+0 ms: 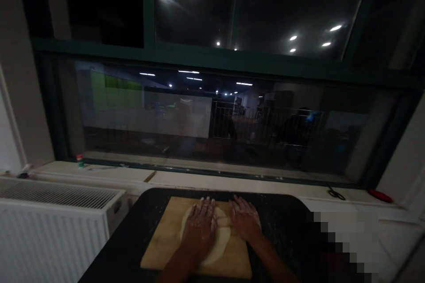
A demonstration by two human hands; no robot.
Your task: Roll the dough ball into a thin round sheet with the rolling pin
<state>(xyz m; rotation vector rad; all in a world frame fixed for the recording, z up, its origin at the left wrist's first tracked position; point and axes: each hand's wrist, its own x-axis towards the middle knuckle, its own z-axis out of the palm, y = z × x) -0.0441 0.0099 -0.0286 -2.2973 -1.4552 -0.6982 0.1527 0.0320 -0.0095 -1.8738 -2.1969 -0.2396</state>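
Note:
A flat, roughly round sheet of dough (217,251) lies on a wooden board (159,247). Across it, between my hands, shows a short stretch of a pale wooden stick that looks like a slim rolling pin (223,221); its ends are hidden under the hands. My left hand (201,225) lies palm down over the stick and dough, fingers stretched forward and white with flour. At the board's right edge, my right hand (245,219) is also palm down over the stick's other end, its floury fingers extended forward.
The board rests on a black table (282,230) below a window. A white radiator (56,225) stands at left. On the sill (206,181) are a small red-and-green container (80,161), black-handled scissors (336,193) and a red-and-black oval object (380,195).

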